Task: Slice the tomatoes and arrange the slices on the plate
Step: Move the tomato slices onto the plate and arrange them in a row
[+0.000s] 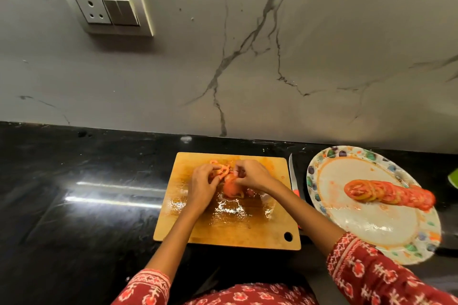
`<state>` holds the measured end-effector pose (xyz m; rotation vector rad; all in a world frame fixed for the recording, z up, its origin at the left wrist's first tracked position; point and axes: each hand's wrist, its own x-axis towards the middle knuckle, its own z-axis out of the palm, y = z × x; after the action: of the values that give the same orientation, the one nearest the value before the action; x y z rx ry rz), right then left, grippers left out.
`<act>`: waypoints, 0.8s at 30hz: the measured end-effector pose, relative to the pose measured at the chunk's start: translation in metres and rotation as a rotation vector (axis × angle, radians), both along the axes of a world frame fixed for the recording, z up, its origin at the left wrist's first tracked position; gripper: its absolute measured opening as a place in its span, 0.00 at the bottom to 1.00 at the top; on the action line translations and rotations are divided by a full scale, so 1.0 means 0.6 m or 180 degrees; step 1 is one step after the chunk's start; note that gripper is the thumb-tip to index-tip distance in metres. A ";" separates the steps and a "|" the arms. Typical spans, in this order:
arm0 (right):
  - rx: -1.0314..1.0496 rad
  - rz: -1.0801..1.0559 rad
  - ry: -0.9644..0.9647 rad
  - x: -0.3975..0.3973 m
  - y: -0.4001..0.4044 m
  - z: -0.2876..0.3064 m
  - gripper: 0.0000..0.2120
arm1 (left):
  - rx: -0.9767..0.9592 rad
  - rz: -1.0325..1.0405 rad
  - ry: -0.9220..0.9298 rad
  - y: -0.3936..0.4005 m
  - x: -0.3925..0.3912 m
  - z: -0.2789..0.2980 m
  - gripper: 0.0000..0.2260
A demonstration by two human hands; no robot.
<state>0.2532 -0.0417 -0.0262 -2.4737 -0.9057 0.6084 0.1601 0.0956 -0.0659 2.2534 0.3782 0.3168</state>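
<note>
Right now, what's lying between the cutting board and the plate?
A knife with a red handle lies on the black counter between the cutting board and the plate, seen in the head view.

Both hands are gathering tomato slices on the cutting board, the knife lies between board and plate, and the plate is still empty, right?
Not quite: the plate isn't empty. The head view shows a row of overlapping tomato slices already on it. The rest holds: left hand and right hand are gathering slices on the cutting board, and the knife lies between board and plate.

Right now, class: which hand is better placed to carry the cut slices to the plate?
Right hand. The plate lies on its side of the cutting board, so the left hand would have to cross over. Both hands hold tomato slices.
</note>
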 end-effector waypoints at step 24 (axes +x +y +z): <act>0.0129 -0.0290 -0.0397 0.008 0.042 0.012 0.10 | -0.0643 0.0596 -0.0683 0.067 -0.025 0.017 0.03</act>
<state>0.2581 -0.0165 -0.0188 -2.5234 -0.8370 0.4050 0.1450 0.1357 -0.0556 1.9681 0.4854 0.5860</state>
